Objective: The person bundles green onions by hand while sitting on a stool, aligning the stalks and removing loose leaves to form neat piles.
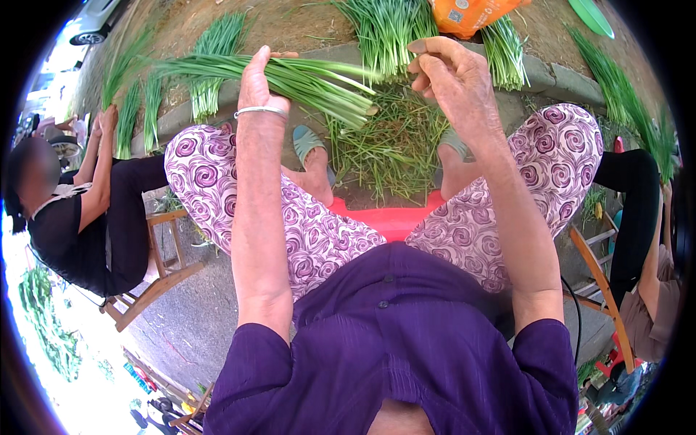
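My left hand (259,87) is closed round a bunch of long green chives (319,81), their pale stem ends toward the right and their leafy tips toward the left. A silver bangle sits on that wrist. To the right of the stem ends my right hand (460,83) is raised with its fingers curled in a pinch. What lies between those fingertips, if anything, is too small to make out. Under both hands a heap of loose green and straw-coloured trimmings (388,148) covers the ground between my sandalled feet.
More chive bundles (384,36) lie along the kerb (573,83), beside an orange bag (464,16). A green basin (591,18) is at the far right. One person (80,196) sits at left holding chives; another (652,290) sits at right. A red stool (391,221) is beneath me.
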`<action>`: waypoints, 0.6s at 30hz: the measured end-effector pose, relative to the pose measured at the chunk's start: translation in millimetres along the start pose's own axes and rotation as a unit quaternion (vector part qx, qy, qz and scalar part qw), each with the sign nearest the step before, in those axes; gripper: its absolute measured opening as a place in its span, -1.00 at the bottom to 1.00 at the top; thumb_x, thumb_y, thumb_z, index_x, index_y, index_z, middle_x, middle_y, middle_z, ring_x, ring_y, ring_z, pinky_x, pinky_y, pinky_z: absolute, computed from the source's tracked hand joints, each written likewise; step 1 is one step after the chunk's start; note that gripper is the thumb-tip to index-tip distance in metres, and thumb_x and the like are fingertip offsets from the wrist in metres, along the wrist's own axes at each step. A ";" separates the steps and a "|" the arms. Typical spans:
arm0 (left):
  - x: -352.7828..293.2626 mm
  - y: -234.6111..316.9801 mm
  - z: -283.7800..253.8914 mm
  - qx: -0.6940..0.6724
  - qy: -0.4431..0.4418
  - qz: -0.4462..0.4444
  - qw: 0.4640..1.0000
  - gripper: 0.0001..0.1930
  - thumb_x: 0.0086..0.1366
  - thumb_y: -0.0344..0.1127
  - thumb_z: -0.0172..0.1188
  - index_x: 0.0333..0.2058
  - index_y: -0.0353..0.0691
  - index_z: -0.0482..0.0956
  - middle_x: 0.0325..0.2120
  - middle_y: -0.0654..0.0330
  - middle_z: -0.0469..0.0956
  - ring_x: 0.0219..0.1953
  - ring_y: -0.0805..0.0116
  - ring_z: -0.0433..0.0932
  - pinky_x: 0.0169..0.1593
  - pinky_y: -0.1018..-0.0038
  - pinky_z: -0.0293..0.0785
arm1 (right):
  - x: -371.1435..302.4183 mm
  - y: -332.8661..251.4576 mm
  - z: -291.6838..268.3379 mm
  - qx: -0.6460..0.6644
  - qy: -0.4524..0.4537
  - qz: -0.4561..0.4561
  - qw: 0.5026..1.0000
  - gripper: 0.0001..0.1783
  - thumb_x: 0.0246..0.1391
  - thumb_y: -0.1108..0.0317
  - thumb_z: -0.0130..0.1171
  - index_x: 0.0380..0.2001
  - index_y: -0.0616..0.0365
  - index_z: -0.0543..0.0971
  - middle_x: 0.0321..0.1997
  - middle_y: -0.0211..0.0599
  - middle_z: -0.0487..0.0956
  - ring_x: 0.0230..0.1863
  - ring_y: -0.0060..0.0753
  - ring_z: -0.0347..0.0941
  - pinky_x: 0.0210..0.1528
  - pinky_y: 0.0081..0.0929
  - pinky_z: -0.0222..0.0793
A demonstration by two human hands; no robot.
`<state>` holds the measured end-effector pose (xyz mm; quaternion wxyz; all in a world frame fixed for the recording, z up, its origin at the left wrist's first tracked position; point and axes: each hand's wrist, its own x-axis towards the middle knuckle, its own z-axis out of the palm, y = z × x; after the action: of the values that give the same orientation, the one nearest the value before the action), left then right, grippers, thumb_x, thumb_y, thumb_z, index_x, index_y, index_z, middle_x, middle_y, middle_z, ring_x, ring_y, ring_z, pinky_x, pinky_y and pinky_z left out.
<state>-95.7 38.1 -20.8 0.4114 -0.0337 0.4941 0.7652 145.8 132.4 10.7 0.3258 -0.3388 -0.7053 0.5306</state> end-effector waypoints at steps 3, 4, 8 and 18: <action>0.6 -5.7 1.2 0.025 -0.059 -0.031 0.997 -0.84 0.23 -0.31 0.13 -0.36 -0.30 0.44 -0.30 -0.11 0.55 -0.14 -0.05 0.53 -0.07 0.00 0.48 | 0.9 8.4 5.4 -0.065 -0.012 -0.067 0.996 -0.70 0.09 0.34 -0.02 -0.22 0.36 0.51 -0.44 -0.09 0.58 -0.44 -0.36 0.53 -0.35 -0.45 0.44; -0.5 -7.1 1.2 0.033 -0.087 -0.042 0.995 -0.85 0.23 -0.32 0.13 -0.35 -0.30 0.44 -0.30 -0.11 0.56 -0.13 -0.05 0.53 -0.07 0.00 0.48 | 0.6 11.1 8.2 -0.101 -0.021 -0.099 0.990 -0.69 0.09 0.31 0.00 -0.23 0.36 0.51 -0.44 -0.06 0.58 -0.42 -0.31 0.53 -0.33 -0.42 0.43; -3.9 -19.2 4.6 0.035 -0.131 -0.071 0.988 -0.87 0.21 -0.35 0.16 -0.36 -0.30 0.49 -0.29 -0.08 0.57 -0.13 -0.04 0.53 -0.03 0.05 0.47 | -10.9 15.2 27.6 -0.087 -0.105 -0.094 0.986 -0.57 -0.01 0.10 0.14 -0.33 0.35 0.50 -0.48 -0.01 0.55 -0.41 -0.18 0.52 -0.31 -0.31 0.40; -17.1 -18.4 12.0 -0.003 -0.211 -0.150 0.966 -0.87 0.18 -0.38 0.20 -0.36 -0.31 0.49 -0.50 0.13 0.54 -0.24 0.10 0.56 -0.05 0.16 0.49 | -10.3 25.5 32.5 0.109 -0.322 0.112 0.934 -0.63 -0.03 0.16 0.17 -0.35 0.30 0.55 -0.58 -0.42 0.48 -0.55 -0.63 0.33 -0.50 -0.55 0.25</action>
<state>-68.0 40.6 -20.2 0.6164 0.0536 0.3835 0.6857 128.3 112.0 -22.3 0.0544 -0.1890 -0.6679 0.7178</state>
